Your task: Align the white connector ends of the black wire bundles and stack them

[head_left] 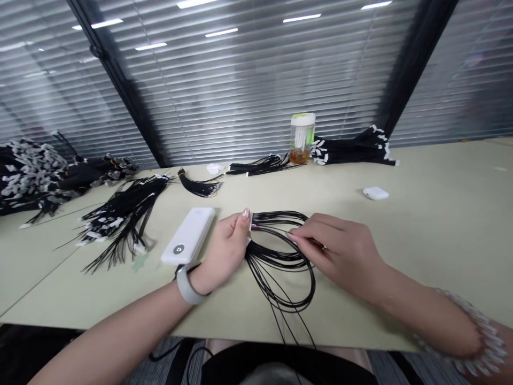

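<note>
A looped bundle of thin black cables (280, 256) with white connectors lies across the table in front of me, its loose ends hanging over the front edge. My left hand (229, 243) is closed on the connector end, thumb on top of a white connector (251, 220). At the right side of the loop, my right hand (339, 248) pinches one thin black cable between thumb and fingers. Its other fingers are curled. A white power bank (188, 235) with a round display lies just left of my left hand.
Several black cable bundles lie at the left (120, 211) and along the back (260, 164); a larger stack (352, 147) is at back right. A lidded cup (302, 139) holds amber liquid. A small white case (375, 193) rests at right. Blinds (240, 91) cover the window behind.
</note>
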Demonstrator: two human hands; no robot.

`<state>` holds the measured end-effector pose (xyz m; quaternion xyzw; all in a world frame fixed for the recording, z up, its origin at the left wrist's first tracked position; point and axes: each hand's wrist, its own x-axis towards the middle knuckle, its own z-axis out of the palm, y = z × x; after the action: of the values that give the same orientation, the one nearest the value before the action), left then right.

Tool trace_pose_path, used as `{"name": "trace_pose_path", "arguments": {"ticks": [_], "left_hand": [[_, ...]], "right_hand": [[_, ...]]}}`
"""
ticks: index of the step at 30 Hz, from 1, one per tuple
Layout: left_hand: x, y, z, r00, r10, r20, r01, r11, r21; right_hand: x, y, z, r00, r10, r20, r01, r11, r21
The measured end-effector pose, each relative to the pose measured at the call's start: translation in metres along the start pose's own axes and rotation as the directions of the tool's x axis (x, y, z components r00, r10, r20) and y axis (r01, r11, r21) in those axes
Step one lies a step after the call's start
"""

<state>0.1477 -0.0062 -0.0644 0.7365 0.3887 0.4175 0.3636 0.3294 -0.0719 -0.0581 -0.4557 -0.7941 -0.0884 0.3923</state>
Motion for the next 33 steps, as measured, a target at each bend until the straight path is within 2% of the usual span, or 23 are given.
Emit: {"name": "trace_pose_path", "arguments": {"ticks": [4, 10, 14, 19, 21, 27, 33], "left_hand": [[0.0, -0.001, -0.001, 1.0, -0.007, 0.001, 0.007, 1.0, 0.025], [0.0, 0.002, -0.002, 0.998, 0.057, -0.006, -0.056, 0.995, 0.084], [-0.001, 0.001, 0.001, 0.999, 0.034, 0.023, -0.036, 0.995, 0.091], [-0.008, -0.003, 0.009, 0.984, 0.053, 0.17, -0.076, 0.988, 0.131], [-0.011, -0.004, 0.01, 0.98, 0.065, 0.191, -0.094, 0.984, 0.15], [-0.013, -0.007, 0.01, 0.973, 0.087, 0.214, -0.126, 0.976, 0.178], [-0.012, -0.007, 0.012, 0.973, 0.063, 0.222, -0.093, 0.987, 0.13]], "right_hand": [[0.0, 0.002, 0.0, 0.998, -0.053, 0.021, 0.054, 0.996, -0.068], [-0.003, 0.005, 0.002, 0.991, -0.114, 0.069, 0.122, 0.986, -0.112], [-0.003, 0.005, 0.006, 0.99, -0.052, 0.132, 0.06, 0.996, -0.062], [-0.003, 0.0, 0.015, 0.969, 0.0, 0.246, 0.005, 1.0, -0.018], [-0.004, -0.003, 0.017, 0.964, 0.008, 0.267, -0.004, 1.0, -0.016], [-0.008, -0.003, 0.021, 0.969, -0.009, 0.245, 0.019, 0.999, -0.041], [-0.01, -0.002, 0.025, 0.977, -0.018, 0.215, 0.032, 0.998, -0.062]]}}
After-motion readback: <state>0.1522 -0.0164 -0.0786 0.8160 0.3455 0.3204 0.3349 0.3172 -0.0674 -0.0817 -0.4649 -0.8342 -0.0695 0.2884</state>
